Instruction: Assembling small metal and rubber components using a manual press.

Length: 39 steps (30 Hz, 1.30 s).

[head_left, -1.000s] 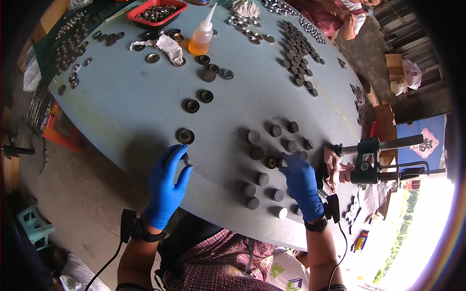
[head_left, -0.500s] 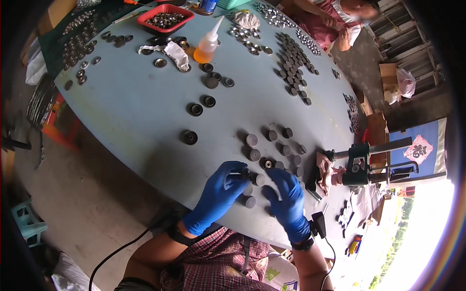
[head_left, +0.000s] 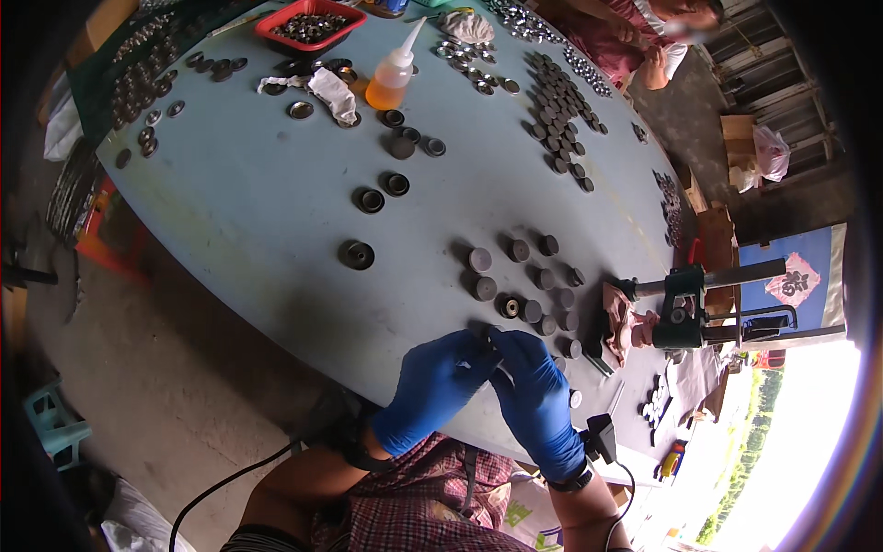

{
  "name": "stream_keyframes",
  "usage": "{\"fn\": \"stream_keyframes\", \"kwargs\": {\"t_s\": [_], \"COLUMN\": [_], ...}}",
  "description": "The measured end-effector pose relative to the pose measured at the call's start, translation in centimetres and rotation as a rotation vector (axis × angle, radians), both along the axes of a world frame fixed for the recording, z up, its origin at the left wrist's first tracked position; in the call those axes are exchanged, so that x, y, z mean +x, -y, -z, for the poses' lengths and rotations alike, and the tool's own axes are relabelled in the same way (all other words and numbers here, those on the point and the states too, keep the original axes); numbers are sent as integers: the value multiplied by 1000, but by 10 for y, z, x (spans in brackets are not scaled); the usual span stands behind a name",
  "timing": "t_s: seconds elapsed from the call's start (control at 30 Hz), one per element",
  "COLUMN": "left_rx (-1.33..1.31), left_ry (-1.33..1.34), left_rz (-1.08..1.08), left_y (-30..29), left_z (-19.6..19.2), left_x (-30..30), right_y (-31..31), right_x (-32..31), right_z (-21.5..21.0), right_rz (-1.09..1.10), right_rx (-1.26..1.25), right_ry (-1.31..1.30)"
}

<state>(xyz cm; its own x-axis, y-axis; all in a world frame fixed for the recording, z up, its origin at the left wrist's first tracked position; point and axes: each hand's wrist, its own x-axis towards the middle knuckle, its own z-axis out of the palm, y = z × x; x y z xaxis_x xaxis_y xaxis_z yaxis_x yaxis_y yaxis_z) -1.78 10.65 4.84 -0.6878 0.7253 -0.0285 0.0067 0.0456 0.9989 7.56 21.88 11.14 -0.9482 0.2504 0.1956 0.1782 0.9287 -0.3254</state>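
My left hand (head_left: 440, 379) and my right hand (head_left: 538, 396), both in blue gloves, meet at the table's near edge. The fingers of each are closed and their tips touch. A small dark piece seems to be pinched there, mostly covered by the gloves, so its kind cannot be told. Just beyond the fingertips stand several grey round caps, among them one grey cap (head_left: 485, 289) and one showing a brass-coloured ring (head_left: 509, 305) in its middle. A white-topped round piece (head_left: 575, 399) lies beside my right hand.
A green hand press (head_left: 679, 308) stands at the right. Farther off are a dropper bottle of orange liquid (head_left: 390, 81), a red tray (head_left: 272, 30) of small metal parts, a white rag (head_left: 333, 95) and dark open cups (head_left: 357, 255). Another person (head_left: 635, 37) sits at the far side.
My hands were apart over the caps, the right with fingers spread. Now both have drawn together, their fingertips meeting, and the caps that stood between them are hidden or moved.
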Motion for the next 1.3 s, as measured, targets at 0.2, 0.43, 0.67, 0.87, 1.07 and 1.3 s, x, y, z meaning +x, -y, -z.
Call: {"fn": "stream_keyframes", "kwargs": {"t_s": [0.2, 0.43, 0.67, 0.87, 1.07, 1.3], "left_rx": [169, 164, 142, 115, 169, 156], "left_ry": [-239, -325, -352, -351, -389, -473], "left_rz": [-84, -47, -5, 0, -30, -24], "left_y": [2, 12, 11, 9, 7, 8], "left_z": [6, 29, 30, 26, 33, 31], "left_x": [-14, -25, -27, -25, -22, -22], "right_y": [-66, -90, -89, -92, -89, -96], "right_x": [-6, -16, -27, -30, -11, 2], "right_z": [20, 45, 46, 50, 70, 58], "right_rz": [294, 183, 10, -75, 73, 204], "right_rx": [-291, -46, 200, 435, 272, 160], "right_ry": [49, 128, 213, 361, 104, -65]}}
